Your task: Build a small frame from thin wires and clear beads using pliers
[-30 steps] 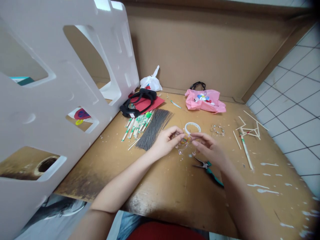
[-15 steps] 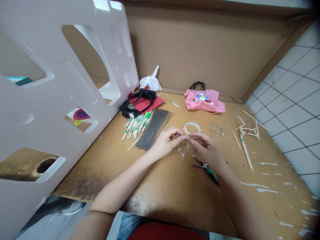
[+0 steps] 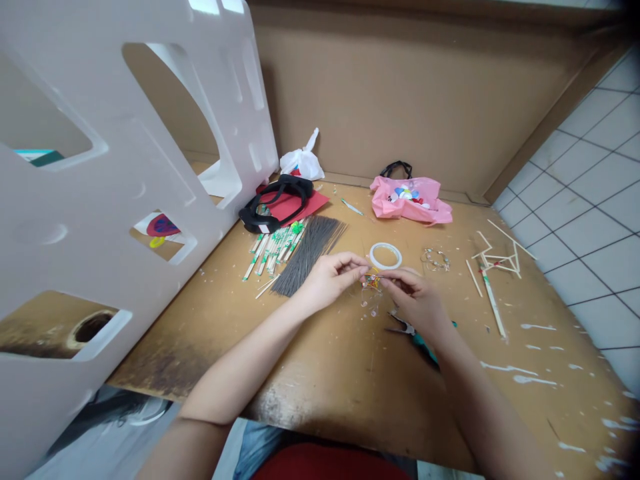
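The left hand (image 3: 330, 280) and right hand (image 3: 415, 303) sit close together, fingertips pinched firmly on a small beaded wire trinket (image 3: 373, 281), held just above the middle of the surface (image 3: 350, 380). Pliers (image 3: 407, 328) lie just below the right hand; a tape roll (image 3: 385, 256) lies just beyond.

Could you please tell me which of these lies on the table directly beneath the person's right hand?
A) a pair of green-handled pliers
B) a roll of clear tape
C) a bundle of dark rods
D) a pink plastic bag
A: the green-handled pliers lie on the table right below the right hand, which partly covers them.
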Tool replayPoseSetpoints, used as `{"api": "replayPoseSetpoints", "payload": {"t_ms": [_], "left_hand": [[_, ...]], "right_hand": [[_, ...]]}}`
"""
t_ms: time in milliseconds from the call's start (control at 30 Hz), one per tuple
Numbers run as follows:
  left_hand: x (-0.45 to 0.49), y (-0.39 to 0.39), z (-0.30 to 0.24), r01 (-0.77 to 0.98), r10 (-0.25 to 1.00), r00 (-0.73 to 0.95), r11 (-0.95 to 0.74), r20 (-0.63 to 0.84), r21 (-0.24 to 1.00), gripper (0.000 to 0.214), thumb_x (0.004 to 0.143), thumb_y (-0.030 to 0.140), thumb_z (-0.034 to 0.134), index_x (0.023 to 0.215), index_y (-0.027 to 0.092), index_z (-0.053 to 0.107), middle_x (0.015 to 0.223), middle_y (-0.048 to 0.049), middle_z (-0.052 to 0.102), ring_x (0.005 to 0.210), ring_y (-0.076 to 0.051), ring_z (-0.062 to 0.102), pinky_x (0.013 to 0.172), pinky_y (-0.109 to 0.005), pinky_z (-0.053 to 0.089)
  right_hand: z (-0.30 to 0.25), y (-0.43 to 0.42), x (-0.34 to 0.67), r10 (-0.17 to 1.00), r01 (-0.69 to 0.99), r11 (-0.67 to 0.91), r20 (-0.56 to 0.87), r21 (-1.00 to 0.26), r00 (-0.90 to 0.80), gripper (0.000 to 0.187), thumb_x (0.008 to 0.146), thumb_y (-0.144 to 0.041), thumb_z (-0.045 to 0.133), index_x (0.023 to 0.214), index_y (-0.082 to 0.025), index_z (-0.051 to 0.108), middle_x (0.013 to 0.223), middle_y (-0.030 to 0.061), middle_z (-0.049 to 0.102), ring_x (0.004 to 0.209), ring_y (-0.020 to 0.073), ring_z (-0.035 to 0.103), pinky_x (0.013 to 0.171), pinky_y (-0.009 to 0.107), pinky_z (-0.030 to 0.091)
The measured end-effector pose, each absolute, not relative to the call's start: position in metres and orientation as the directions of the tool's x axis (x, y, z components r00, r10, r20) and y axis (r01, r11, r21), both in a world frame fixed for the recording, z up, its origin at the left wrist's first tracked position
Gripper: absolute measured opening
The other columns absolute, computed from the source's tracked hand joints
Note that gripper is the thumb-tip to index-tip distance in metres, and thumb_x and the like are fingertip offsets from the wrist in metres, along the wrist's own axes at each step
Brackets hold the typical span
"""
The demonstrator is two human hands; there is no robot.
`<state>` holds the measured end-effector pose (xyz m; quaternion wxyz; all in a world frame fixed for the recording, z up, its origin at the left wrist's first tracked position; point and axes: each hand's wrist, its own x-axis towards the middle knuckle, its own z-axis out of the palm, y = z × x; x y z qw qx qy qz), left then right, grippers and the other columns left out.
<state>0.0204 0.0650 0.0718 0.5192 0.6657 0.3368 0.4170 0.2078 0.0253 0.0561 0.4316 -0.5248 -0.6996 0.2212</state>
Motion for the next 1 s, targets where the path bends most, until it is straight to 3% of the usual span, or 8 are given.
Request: {"api": "replayPoseSetpoints", "payload": {"t_ms": [133,233,500,1000], "left_hand": [[0.019,0.064,0.073,0.009,0.89,0.435,-0.153,0.134,0.988,0.024,0.079,0.034,0.06,0.089,0.013,0.066,0.063,-0.0006,0.063,0.049,-0.006,0.051,0.048,-0.018,0.041],[0.019,0.064,0.073,-0.019,0.876,0.46,-0.151,0.143,0.988,0.027,0.08,0.036,0.058,0.092,0.012,0.064,0.066,-0.0011,0.062,0.05,-0.006,0.053,0.049,-0.019,0.044],[0.017,0.056,0.075,0.247,0.852,0.445,-0.414,0.277,0.876,0.014,0.082,0.025,0.052,0.08,0.014,0.06,0.06,0.0042,0.049,0.053,-0.005,0.042,0.052,-0.018,0.034],[0.018,0.051,0.083,0.441,0.822,0.498,-0.515,0.277,0.735,0.009,0.077,0.015,0.049,0.074,0.015,0.057,0.057,0.0046,0.048,0.053,-0.007,0.04,0.053,-0.019,0.029]], "right_hand": [[0.057,0.025,0.208,0.919,0.556,0.37,0.382,-0.744,-0.1,0.016,0.082,-0.029,0.057,0.087,-0.021,0.07,0.072,0.0014,0.06,0.058,0.0111,0.051,0.051,0.025,0.04],[0.057,0.025,0.209,0.911,0.566,0.39,0.393,-0.726,-0.123,0.016,0.083,-0.028,0.056,0.089,-0.022,0.07,0.074,0.002,0.062,0.061,0.0121,0.053,0.054,0.025,0.041],[0.06,0.021,0.206,0.918,0.612,0.384,0.359,-0.692,-0.171,0.016,0.083,-0.027,0.055,0.088,-0.02,0.069,0.081,0.0047,0.066,0.072,0.0156,0.059,0.063,0.028,0.046],[0.058,0.019,0.201,0.92,0.646,0.373,0.357,-0.666,-0.164,0.016,0.083,-0.027,0.055,0.087,-0.02,0.068,0.073,0.0029,0.064,0.059,0.0129,0.055,0.05,0.025,0.041]]}}
